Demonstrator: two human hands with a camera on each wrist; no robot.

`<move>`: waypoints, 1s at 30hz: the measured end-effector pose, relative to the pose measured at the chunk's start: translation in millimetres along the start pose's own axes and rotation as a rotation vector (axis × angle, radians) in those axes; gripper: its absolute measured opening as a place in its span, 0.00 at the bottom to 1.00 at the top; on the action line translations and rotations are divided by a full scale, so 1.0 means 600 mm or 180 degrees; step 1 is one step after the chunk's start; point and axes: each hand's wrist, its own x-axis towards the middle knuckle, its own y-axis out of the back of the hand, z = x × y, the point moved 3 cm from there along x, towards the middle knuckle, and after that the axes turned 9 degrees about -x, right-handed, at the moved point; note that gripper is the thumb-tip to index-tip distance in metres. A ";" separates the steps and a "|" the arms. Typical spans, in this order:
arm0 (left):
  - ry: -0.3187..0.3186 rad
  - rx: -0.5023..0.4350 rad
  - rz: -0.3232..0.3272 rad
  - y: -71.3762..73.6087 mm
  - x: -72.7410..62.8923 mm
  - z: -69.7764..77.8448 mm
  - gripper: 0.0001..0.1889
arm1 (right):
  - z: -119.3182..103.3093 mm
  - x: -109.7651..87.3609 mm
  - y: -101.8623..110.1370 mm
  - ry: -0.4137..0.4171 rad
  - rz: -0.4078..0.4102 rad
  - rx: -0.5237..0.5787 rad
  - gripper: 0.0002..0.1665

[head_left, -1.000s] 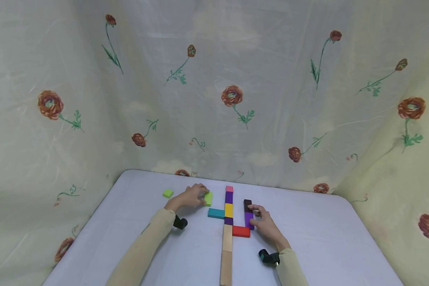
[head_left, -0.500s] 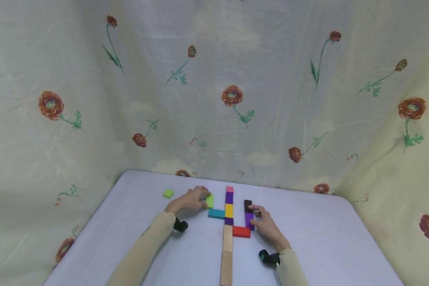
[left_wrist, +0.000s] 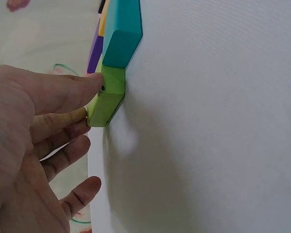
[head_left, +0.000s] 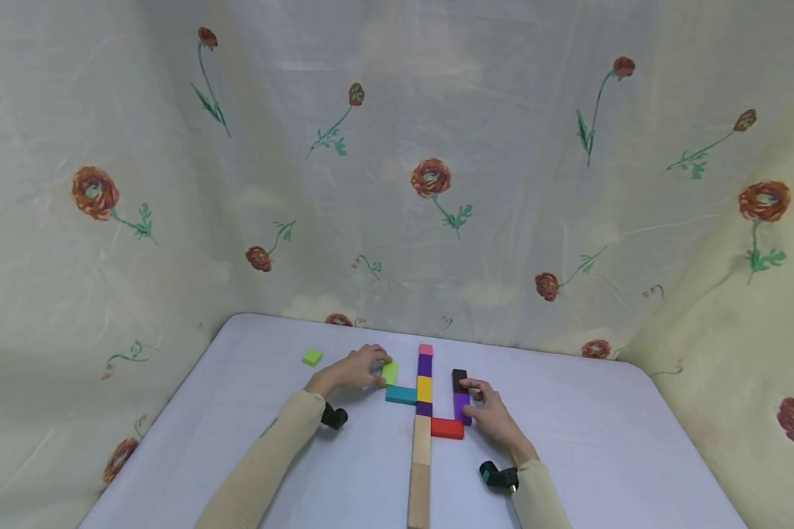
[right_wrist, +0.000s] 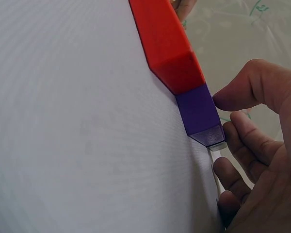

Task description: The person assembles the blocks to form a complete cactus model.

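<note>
In the head view, my left hand holds a lime green block between thumb and fingers. That block stands against the end of a teal block, as the left wrist view also shows. Across the layout, my right hand has its thumb at a purple block and a fingertip at the dark brown block beyond it. The purple block meets a red block in the right wrist view. Teal and red blocks branch from opposite sides of a central row.
The central row runs through plain wooden blocks, dark purple ones, a yellow block and a pink block at the far end. A loose lime green block lies to the left on the white table. Floral cloth hangs behind.
My left hand has shifted the lime green block slightly right and nearer, up to the teal block. My right hand has stayed in place on its blocks.
</note>
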 end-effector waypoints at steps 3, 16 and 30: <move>0.0010 -0.0026 0.0013 0.001 0.000 -0.002 0.25 | -0.001 0.000 -0.001 -0.0004 0.0000 0.0001 0.30; -0.0203 -0.0563 0.0342 0.064 -0.032 -0.034 0.22 | 0.002 0.003 -0.003 -0.0020 0.0004 -0.0039 0.30; -0.0004 -0.0488 0.0691 0.140 -0.097 -0.113 0.28 | -0.006 0.004 -0.001 -0.0031 0.0020 -0.0018 0.29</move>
